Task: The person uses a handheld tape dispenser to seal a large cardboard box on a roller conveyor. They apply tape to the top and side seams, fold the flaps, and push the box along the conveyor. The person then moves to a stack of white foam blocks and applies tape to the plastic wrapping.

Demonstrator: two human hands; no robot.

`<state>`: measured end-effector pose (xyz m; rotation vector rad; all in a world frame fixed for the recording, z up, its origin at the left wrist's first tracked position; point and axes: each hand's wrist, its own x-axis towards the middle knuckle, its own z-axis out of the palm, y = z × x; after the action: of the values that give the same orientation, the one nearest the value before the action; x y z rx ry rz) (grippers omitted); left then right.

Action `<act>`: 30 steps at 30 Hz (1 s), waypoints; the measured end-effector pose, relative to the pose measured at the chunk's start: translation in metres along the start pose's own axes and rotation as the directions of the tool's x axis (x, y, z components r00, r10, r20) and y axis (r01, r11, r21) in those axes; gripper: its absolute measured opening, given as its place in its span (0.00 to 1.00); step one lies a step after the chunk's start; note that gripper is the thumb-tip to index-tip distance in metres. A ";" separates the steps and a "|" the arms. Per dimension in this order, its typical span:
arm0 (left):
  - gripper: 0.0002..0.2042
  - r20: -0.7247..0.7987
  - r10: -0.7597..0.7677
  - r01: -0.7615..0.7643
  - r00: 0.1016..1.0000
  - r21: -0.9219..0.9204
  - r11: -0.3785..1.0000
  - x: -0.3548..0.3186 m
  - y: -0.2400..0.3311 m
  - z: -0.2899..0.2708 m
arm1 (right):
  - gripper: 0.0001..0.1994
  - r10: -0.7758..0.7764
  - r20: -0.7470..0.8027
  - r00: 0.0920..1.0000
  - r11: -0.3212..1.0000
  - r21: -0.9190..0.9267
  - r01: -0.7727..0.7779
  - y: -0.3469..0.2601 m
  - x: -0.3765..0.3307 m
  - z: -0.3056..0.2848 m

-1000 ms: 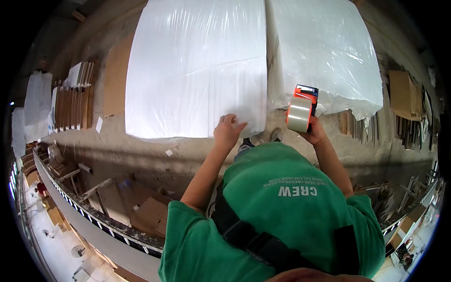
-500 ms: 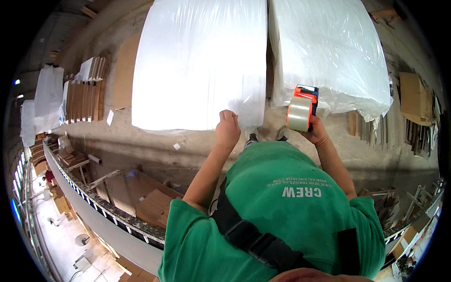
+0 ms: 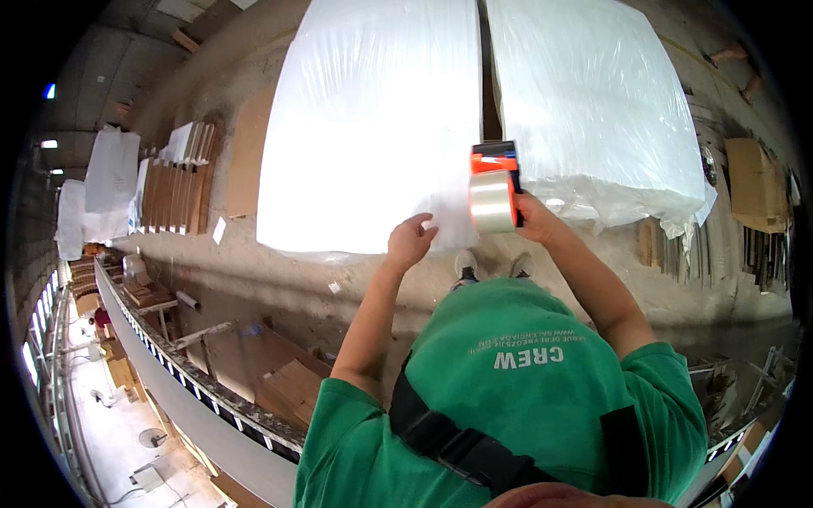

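Observation:
Two large blocks wrapped in clear plastic film stand side by side before me, the left block (image 3: 364,127) and the right block (image 3: 593,102), with a narrow dark gap between them. My right hand (image 3: 535,218) grips an orange and black tape dispenser (image 3: 493,196) fitted with a wide roll of clear tape. It is held over the near right corner of the left block, by the gap. At that block's near edge, my left hand (image 3: 412,240) has its fingers bent and apart, with nothing visible between them. Whether its fingertips touch the film is unclear.
A flat cardboard sheet (image 3: 247,161) and stacked brown boards (image 3: 174,190) lie to the left. On the right stand a cardboard box (image 3: 755,186) and upright panels (image 3: 699,254). Behind me, a railing edge (image 3: 195,372) curves above a lower floor.
My right hand has carried the tape dispenser leftward, from the right block's near edge to the left block's corner. The left hand's fingers have spread from a pinch.

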<state>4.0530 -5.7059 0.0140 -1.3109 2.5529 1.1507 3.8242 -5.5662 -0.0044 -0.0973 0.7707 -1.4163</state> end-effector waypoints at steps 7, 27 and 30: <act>0.13 0.124 0.013 0.044 0.992 -0.443 0.896 0.000 -0.012 -0.004 | 0.21 -0.204 0.268 0.941 0.851 -0.427 0.306 0.021 0.060 0.024; 0.21 -0.240 0.649 -0.541 0.722 0.388 0.746 0.014 0.038 -0.011 | 0.18 -0.248 0.306 0.919 0.923 -0.213 0.320 0.022 0.117 0.041; 0.19 -0.070 0.700 -0.549 0.711 0.567 0.615 0.036 0.025 -0.010 | 0.19 -0.157 0.260 0.953 0.950 -0.224 0.218 0.009 0.103 0.053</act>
<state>4.0147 -5.7273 0.0233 -0.4500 3.3379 0.2074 3.8556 -5.6778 -0.0121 -0.5423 0.7496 -1.4490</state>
